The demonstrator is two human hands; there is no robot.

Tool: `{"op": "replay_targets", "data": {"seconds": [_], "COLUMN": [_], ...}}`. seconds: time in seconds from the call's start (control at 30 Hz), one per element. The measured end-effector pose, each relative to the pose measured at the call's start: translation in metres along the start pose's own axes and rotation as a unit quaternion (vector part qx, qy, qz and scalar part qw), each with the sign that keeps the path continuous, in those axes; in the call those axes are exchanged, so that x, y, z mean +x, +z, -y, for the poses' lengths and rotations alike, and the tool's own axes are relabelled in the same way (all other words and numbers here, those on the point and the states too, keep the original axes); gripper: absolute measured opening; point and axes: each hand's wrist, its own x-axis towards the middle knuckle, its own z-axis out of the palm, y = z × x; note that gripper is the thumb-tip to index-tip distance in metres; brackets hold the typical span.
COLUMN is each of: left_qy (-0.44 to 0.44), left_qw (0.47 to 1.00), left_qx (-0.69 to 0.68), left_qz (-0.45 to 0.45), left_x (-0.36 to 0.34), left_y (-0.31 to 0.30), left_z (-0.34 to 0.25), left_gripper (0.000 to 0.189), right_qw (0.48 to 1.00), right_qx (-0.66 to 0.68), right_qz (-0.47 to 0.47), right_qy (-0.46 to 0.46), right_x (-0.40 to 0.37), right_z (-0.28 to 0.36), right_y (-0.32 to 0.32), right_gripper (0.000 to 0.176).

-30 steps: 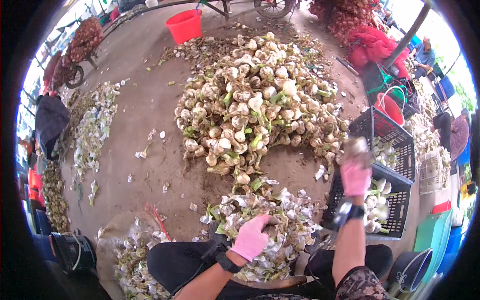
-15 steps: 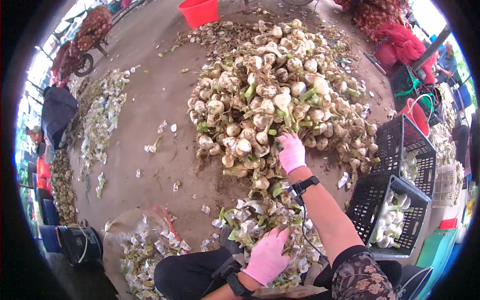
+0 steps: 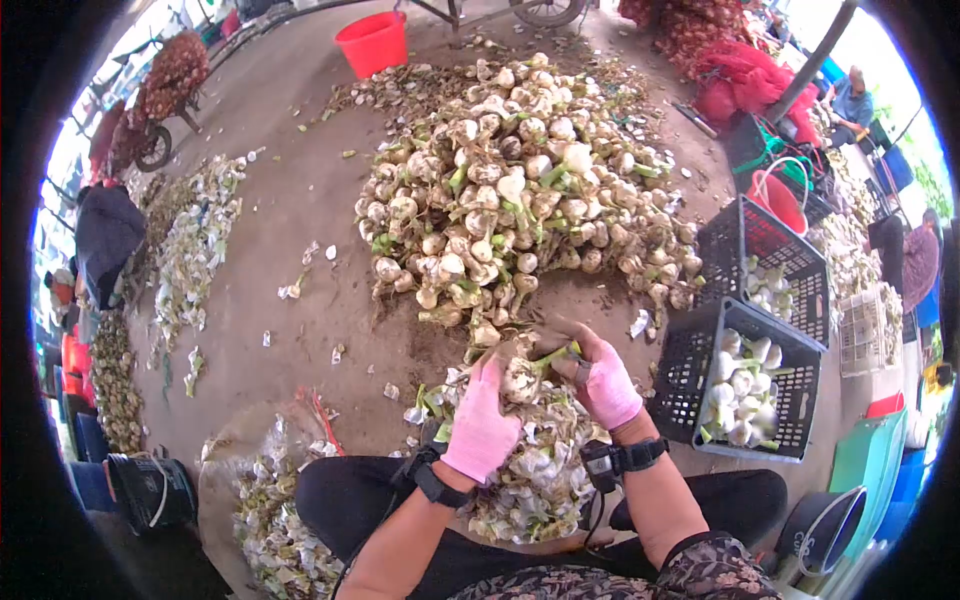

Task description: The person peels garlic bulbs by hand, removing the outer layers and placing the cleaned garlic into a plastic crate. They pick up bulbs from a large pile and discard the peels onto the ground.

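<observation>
Between both hands, over my lap, is a garlic bulb (image 3: 521, 381) with a green stem pointing right. My left hand (image 3: 482, 425), in a pink glove with bare fingertips, closes on the bulb's left side. On the other side my right hand (image 3: 608, 390), gloved the same way, has its fingers curled around the stem end. Beneath them lies a mound of papery garlic peelings (image 3: 535, 475) between my legs. Just ahead rises a large heap of soil-stained garlic (image 3: 520, 185), roots and stems attached.
To the right stand two black crates, the near crate (image 3: 683, 375) and the far crate (image 3: 808, 270), both holding cleaned white garlic. A red bucket (image 3: 372, 48) is behind the heap. At left are a dark bucket (image 3: 152, 497) and scattered peelings (image 3: 200, 245). A person (image 3: 852, 105) sits at far right.
My right hand has come back from the heap's near edge to my lap, now with a garlic bulb. My left hand has risen from the peelings to grip it too. The view has shifted slightly.
</observation>
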Motion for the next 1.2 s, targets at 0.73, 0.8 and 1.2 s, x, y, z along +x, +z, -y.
{"op": "replay_targets", "data": {"seconds": [0.73, 0.8, 1.2], "left_qy": [-0.072, -0.152, -0.021], "left_qw": [0.880, 0.770, 0.903], "left_qx": [-0.466, -0.606, -0.421], "left_qz": [0.056, 0.128, 0.087], "left_x": [-0.016, -0.021, -0.013], "left_y": [-0.028, -0.027, -0.005], "left_z": [-0.015, -0.015, 0.010], "left_gripper": [0.056, 0.058, 0.036], "right_qw": [0.943, 0.964, 0.979], "right_qx": [-0.202, -0.102, -0.076], "right_qz": [-0.210, -0.198, -0.179], "right_qy": [-0.157, -0.148, -0.064], "right_x": [-0.037, -0.034, -0.054], "right_z": [-0.005, -0.012, 0.000], "right_y": [0.054, 0.047, 0.022], "right_gripper": [0.020, 0.018, 0.023]}}
